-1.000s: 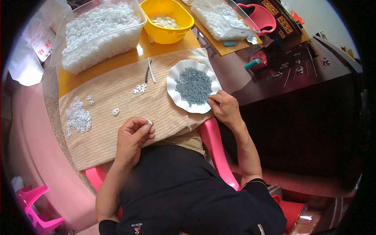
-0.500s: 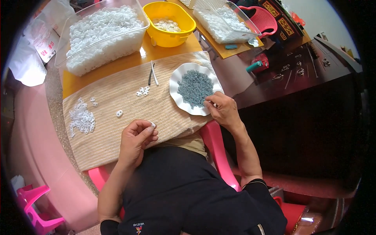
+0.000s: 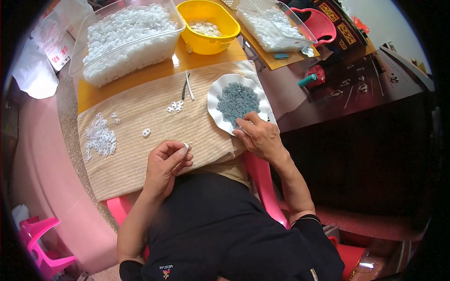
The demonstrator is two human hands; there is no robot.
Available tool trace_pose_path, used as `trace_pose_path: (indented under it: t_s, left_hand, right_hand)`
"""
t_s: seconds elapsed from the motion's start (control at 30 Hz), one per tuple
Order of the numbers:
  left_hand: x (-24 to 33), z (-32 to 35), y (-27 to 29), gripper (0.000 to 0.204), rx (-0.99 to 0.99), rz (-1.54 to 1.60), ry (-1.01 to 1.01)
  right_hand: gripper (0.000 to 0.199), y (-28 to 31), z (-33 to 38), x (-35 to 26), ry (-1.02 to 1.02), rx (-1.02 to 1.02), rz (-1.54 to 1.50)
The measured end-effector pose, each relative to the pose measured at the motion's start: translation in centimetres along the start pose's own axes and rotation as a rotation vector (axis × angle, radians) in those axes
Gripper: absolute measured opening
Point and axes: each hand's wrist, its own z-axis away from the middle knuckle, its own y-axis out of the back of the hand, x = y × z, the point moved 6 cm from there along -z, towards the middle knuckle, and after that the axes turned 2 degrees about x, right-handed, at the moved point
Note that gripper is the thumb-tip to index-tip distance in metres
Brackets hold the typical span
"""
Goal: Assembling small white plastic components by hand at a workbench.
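My left hand [image 3: 169, 161] is closed in a pinch on a small white plastic piece [image 3: 186, 146], above the near edge of the striped beige cloth [image 3: 140, 161]. My right hand [image 3: 260, 138] reaches over the near rim of a white wavy-edged plate [image 3: 213, 105]. Its thumb and fingertips are drawn together at the heap of tiny grey-blue pieces [image 3: 238, 100] there; whatever they grip is too small to make out. Between the hands and the far side lie one white two-holed piece [image 3: 146, 132], a small cluster of white two-holed pieces [image 3: 175, 107] and a larger pile [image 3: 101, 136] at the left.
A black and a white thin strip [image 3: 189, 86] lie on the cloth. Behind it stand a big clear bin of white pieces [image 3: 126, 49], a yellow tub [image 3: 211, 47] and another clear bin [image 3: 276, 28]. A dark table [image 3: 347, 89] with metal parts is at the right.
My right hand has shifted slightly toward the plate's near-left side, with its fingers over the heap's near edge. The left hand keeps its pinch on the white piece. The whole view has shifted slightly.
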Motion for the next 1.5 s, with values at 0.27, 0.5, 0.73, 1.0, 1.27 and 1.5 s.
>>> trace_pose_path:
  t_s: [0.27, 0.5, 0.73, 1.0, 1.27, 1.5]
  left_hand:
    - [-0.1, 0.0, -0.1, 0.012, -0.010, -0.030, 0.007]
    - [-0.2, 0.0, 0.0, 0.012, -0.009, -0.031, 0.013]
    - [-0.3, 0.1, 0.1, 0.011, -0.014, -0.036, -0.003]
    - [-0.3, 0.1, 0.1, 0.014, -0.026, -0.045, -0.013]
    - [-0.1, 0.4, -0.1, 0.011, -0.018, -0.049, -0.031]
    - [-0.1, 0.4, -0.3, 0.011, -0.010, -0.046, -0.002]
  right_hand:
    - [0.017, -0.4, 0.5, -0.5, 0.069, 0.046, 0.008]
    - [0.017, -0.7, 1.2, -0.9, 0.117, 0.111, 0.006]
    - [0.019, -1.3, 1.9, -1.1, 0.172, 0.201, 0.026]
    - [0.014, -1.1, 1.9, -1.3, 0.141, 0.233, -0.054]
    - [0.009, -0.5, 1.7, 0.0, -0.038, 0.208, -0.309]
    - [0.007, -0.6, 0.8, 0.7, -0.059, 0.174, -0.306]
